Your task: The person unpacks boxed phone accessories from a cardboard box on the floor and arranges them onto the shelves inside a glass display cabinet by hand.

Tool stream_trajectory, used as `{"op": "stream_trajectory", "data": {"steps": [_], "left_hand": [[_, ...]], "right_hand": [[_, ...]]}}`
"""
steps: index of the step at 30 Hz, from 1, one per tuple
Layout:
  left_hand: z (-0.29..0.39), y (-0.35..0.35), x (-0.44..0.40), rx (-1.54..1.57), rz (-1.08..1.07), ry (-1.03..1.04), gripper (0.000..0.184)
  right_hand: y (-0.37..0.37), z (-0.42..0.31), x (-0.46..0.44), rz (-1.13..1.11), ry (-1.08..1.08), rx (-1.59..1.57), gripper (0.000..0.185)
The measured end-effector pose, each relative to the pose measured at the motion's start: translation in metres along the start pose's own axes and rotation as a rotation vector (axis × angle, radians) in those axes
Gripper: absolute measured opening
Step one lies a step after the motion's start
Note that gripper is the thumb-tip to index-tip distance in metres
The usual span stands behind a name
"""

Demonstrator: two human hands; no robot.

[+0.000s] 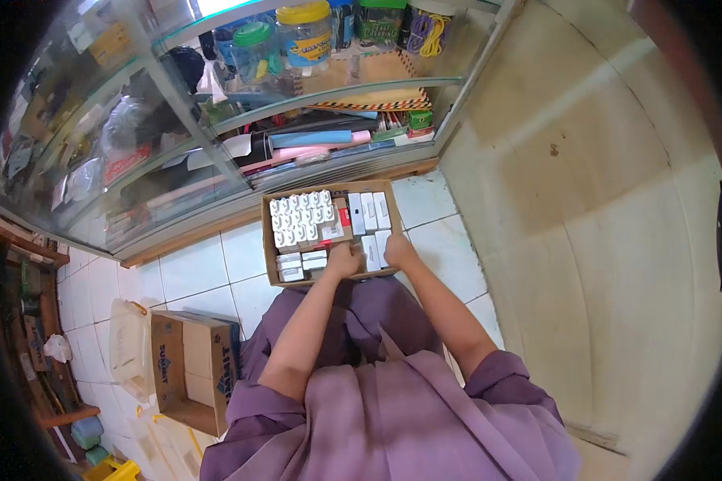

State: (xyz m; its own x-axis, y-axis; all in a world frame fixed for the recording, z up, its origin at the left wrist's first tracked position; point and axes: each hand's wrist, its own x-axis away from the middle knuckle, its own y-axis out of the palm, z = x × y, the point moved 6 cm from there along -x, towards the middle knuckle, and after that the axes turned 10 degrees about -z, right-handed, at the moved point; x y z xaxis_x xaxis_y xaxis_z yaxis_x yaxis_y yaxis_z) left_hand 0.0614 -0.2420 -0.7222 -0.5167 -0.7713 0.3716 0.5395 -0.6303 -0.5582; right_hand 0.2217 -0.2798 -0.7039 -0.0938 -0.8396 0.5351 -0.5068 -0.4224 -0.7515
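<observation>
A shallow cardboard box (266, 240) sits on the floor close to my knees. Rows of small white plug-like pieces (301, 216) fill its left side. Slim white boxes (369, 210) stand packed on its right, beside a brown and red package (341, 224). My left hand (345, 260) reaches in at the near middle, fingers curled and partly hidden, so what they hold cannot be made out. At the near right corner, my right hand (399, 251) is closed against a white box (383, 247). More small packs (290, 266) lie at the near left.
A glass display case (337, 96) with jars and rolls stands just beyond the box. A pale panel (553, 200) rises on the right. On the left floor are an open carton (168, 369) and a clear plastic bin (130, 345). A wooden shelf (36, 337) stands farther left.
</observation>
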Motion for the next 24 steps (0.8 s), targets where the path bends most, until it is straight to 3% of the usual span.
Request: {"op": "stream_trajectory", "data": {"steps": [6, 8, 12, 15, 17, 24], "left_hand": [[-0.027, 0.05, -0.038, -0.068, -0.165, -0.174, 0.051], [-0.034, 0.059, -0.045, -0.05, -0.234, -0.187, 0.052], [-0.049, 0.066, -0.051, -0.127, -0.322, -0.198, 0.051], [-0.062, 0.076, -0.058, 0.066, -0.33, -0.161, 0.047], [-0.067, 0.083, -0.061, 0.088, -0.434, -0.197, 0.043], [-0.06, 0.062, -0.053, 0.255, -0.279, -0.165, 0.033]], "right_hand": [[0.055, 0.008, -0.033, -0.027, 0.152, 0.098, 0.05], [0.073, 0.02, -0.043, 0.102, 0.252, -0.03, 0.054], [0.091, 0.027, -0.053, 0.173, 0.201, -0.067, 0.056], [0.071, 0.011, -0.042, 0.291, 0.082, 0.064, 0.055], [0.056, 0.008, -0.04, 0.038, 0.189, -0.144, 0.056], [0.023, -0.003, -0.028, 0.054, 0.172, -0.123, 0.067]]}}
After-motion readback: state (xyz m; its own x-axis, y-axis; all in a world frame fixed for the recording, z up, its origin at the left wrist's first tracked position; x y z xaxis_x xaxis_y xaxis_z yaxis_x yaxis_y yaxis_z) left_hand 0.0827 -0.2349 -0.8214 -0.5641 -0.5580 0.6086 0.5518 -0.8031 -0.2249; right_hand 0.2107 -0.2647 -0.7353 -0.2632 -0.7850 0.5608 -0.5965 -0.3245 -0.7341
